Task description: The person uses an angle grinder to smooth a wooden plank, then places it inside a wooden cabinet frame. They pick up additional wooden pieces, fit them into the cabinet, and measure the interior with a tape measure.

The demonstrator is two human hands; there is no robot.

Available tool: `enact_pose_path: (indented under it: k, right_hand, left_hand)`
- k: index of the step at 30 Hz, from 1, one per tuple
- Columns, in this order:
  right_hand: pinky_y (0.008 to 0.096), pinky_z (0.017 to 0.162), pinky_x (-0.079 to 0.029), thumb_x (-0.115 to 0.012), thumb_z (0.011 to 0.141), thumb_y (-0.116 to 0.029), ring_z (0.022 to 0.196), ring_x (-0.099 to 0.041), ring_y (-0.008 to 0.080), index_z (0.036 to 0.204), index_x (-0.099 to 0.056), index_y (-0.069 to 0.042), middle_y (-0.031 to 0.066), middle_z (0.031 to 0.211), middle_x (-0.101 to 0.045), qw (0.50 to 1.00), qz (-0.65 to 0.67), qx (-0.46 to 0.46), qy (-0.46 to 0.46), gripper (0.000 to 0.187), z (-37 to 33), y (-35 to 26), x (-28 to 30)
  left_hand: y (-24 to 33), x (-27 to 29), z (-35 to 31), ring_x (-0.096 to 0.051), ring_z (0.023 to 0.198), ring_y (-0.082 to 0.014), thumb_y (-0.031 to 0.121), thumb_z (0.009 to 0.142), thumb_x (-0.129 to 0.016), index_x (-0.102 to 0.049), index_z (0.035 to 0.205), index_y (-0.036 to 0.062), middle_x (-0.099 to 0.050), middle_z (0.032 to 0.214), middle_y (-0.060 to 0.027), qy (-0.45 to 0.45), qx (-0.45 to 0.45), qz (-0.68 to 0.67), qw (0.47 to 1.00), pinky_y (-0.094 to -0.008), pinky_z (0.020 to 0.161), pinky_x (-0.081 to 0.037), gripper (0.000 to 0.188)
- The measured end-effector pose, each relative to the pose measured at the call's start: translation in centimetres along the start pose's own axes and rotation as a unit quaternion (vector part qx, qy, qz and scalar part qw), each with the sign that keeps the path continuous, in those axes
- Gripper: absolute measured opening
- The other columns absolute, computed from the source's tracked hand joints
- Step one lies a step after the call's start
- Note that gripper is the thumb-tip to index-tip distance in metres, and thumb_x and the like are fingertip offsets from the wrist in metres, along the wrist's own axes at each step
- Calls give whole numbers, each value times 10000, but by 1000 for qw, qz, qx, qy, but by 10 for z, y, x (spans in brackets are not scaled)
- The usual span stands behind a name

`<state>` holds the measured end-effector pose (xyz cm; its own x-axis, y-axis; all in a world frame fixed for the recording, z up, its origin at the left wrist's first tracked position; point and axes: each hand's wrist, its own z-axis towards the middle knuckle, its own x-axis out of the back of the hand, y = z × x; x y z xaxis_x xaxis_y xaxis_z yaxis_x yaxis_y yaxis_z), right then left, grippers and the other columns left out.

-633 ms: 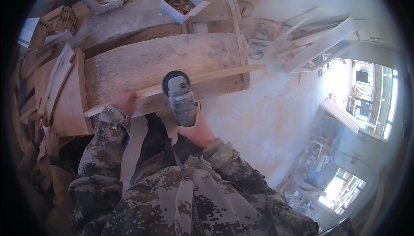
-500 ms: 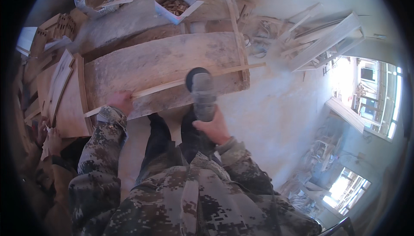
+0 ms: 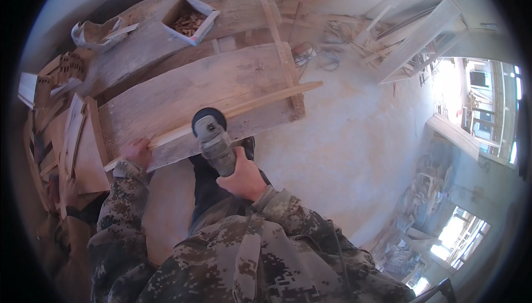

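Wooden strip [image 3: 260,102] lies across the board [image 3: 194,81] in my head view, left hand [image 3: 137,152] closed over its left part, right hand [image 3: 245,176] wrapped round the disc sander [image 3: 217,147]. I judge sanding is in hand; next calls for steady, even passes.

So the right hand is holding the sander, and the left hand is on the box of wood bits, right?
Not quite: the left hand is on the long wood strip, near its left end. The box sits apart, farther back. The head view shows it. The right hand is indeed holding the sander.
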<state>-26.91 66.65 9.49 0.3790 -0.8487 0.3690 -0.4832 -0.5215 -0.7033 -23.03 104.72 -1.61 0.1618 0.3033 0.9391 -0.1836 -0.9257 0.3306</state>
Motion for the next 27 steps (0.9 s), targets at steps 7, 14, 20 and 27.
enact_pose_path:
  k: [7,14,20,27]
  right_hand:
    - [453,881,-556,-834,671,-210,1001,-698,381,1321,-445,21,252,1148,-662,996,38,-10,75,792,4,33,86]
    - [339,599,-571,-811,689,-60,676,-653,194,1164,-546,30,103,910,-639,947,273,-57,159,552,17,72,202]
    - [375,834,-555,-792,673,-117,940,-664,240,1242,-552,31,140,1040,-660,969,209,3,134,635,15,56,155]
    - [404,960,-514,-832,634,-164,1093,-656,302,1308,-486,50,203,1131,-659,991,84,-42,95,787,9,56,100]
  left_hand:
    - [0,-1,-1,-687,862,-376,105,765,-725,-699,957,96,-691,872,-144,-17,7,-4,1000,-491,754,-555,194]
    - [-2,-3,0,-684,843,-386,134,796,-720,-703,973,100,-700,889,-152,-36,21,30,999,-493,752,-552,181]
    - [-12,-9,1,-683,855,-376,158,797,-718,-711,972,100,-705,903,-142,-36,18,24,999,-486,784,-543,185]
    - [-23,-20,-1,-687,905,-358,183,781,-742,-721,987,108,-716,945,-131,-50,44,32,997,-472,826,-536,220]
